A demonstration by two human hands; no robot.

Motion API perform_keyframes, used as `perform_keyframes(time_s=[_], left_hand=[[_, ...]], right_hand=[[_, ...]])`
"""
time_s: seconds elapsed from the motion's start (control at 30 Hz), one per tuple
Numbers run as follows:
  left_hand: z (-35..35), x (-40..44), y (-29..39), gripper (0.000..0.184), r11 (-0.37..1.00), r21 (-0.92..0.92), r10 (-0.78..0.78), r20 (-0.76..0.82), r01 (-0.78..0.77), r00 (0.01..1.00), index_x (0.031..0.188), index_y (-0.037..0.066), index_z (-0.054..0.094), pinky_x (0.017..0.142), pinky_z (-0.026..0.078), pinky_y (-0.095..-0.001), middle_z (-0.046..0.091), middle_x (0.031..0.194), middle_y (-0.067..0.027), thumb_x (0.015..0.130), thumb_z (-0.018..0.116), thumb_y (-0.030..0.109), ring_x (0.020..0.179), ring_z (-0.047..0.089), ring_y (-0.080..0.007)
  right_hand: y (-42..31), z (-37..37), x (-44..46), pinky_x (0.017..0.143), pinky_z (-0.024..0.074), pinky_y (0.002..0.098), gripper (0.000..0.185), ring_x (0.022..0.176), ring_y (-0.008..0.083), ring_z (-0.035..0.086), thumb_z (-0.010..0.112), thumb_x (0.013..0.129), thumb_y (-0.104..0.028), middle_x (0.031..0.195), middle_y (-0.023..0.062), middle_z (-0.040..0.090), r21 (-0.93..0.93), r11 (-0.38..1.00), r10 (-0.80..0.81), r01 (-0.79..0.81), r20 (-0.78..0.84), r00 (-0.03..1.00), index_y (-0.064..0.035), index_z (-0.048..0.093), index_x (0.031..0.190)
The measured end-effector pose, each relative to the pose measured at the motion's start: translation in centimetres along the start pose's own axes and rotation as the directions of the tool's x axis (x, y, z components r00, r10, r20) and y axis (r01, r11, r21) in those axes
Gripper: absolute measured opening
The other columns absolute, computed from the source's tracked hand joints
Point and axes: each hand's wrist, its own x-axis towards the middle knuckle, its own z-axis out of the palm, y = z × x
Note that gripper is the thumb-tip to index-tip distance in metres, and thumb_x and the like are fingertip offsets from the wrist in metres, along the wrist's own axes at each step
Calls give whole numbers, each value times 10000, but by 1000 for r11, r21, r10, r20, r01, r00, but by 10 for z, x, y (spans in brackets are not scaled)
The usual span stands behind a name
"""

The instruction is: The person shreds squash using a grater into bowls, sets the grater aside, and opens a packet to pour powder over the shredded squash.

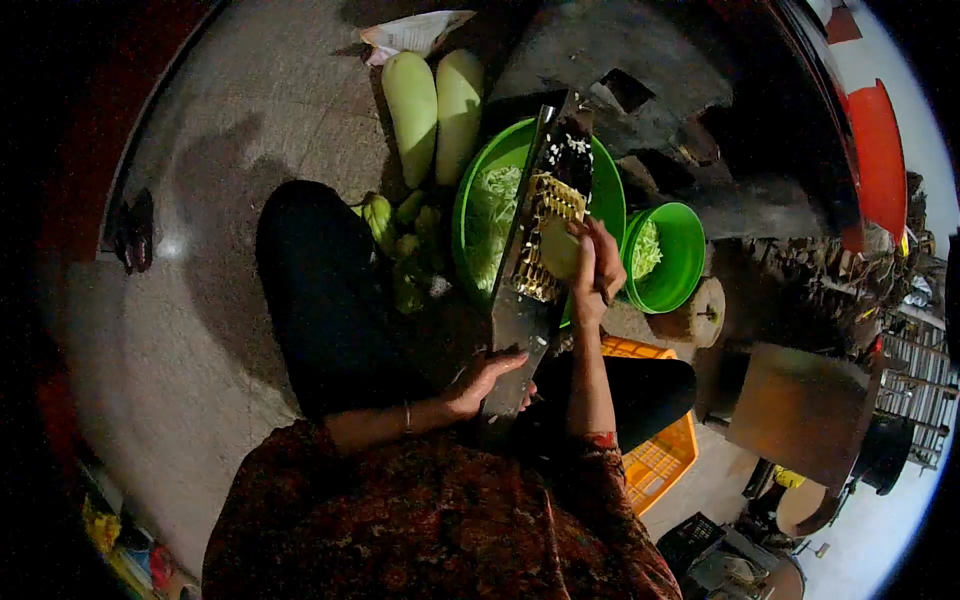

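A long dark grater board (520, 312) slants across a large green basin (463, 215) holding pale green shreds (492, 215). My left hand (482, 385) is wrapped round the board's lower end. On the metal grating plate (545, 205), my right hand (598, 262) grips a pale piece of vegetable (558, 250) and presses it flat to the teeth. White bits lie on the board's upper part. To the right of the basin, a smaller green bucket (685, 262) also holds shreds (647, 248).
Two long pale green gourds (410, 120) lie beyond my knee, with smaller green vegetables (378, 222) left of the basin. An orange crate (665, 465) sits by my right leg. A round wooden block (707, 312) and a brown board (800, 410) are at right.
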Motion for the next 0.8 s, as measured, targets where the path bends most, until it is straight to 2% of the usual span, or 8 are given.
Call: perform_keyframes(time_s=[0.07,0.23,0.4,0.53,0.6,0.67,0.73,0.8], left_hand=[[-9,9,-10,407,983,178,76,-125,-53,989,975,15,579,637,526,-370,646,804,-130,925,461,401,652,639,-245],[17,-8,4,439,997,68,34,-89,-28,995,968,23,581,612,527,-368,637,767,-119,891,502,448,636,637,-235],[23,-10,8,362,992,-73,-118,-152,108,981,1011,20,599,598,519,-335,629,740,-119,909,520,358,626,628,-210],[30,-11,13,361,976,185,176,-347,-116,921,988,1,602,574,525,-313,644,768,-120,892,555,347,629,633,-200],[22,-19,9,386,853,285,438,65,-437,897,940,4,606,610,525,-313,644,781,-116,871,578,383,660,638,-194],[15,-10,13,383,996,-7,-85,-92,84,992,909,12,610,616,524,-317,642,784,-116,871,577,392,661,638,-193],[35,-30,19,361,869,274,409,70,-412,910,906,16,603,593,521,-324,638,766,-124,886,562,374,630,632,-203],[34,-27,15,349,848,252,454,110,-467,884,912,16,596,577,519,-330,634,754,-130,901,542,361,608,627,-210]], right_hand=[[-10,9,10,933,414,329,321,1027,195,585,516,908,-142,1063,135,635,-213,977,-19,11,-34,999,-11,526,1200],[-35,5,-2,932,405,331,460,1155,246,517,354,826,57,1251,198,525,-96,974,-208,207,5,978,3,464,1269],[-33,6,-37,1005,338,382,438,1230,317,430,420,921,-283,1304,212,458,-210,935,-277,285,67,958,2,497,1244],[12,23,64,994,340,365,411,1239,303,422,417,858,-247,1295,188,472,-205,939,-255,277,129,958,-60,569,1192],[34,37,109,843,436,318,422,1005,237,550,392,817,-93,1222,167,540,-224,971,-50,80,138,989,-67,565,1201],[29,43,132,756,455,292,469,861,207,562,395,780,-15,1193,148,566,-211,970,156,-119,168,973,-68,550,1220],[11,36,121,678,458,275,519,741,183,545,407,748,44,1171,139,582,-237,970,-16,56,170,985,-64,530,1240],[-20,17,70,831,427,284,496,920,196,549,431,766,38,1213,147,552,-233,955,-160,184,119,980,1,486,1257]])
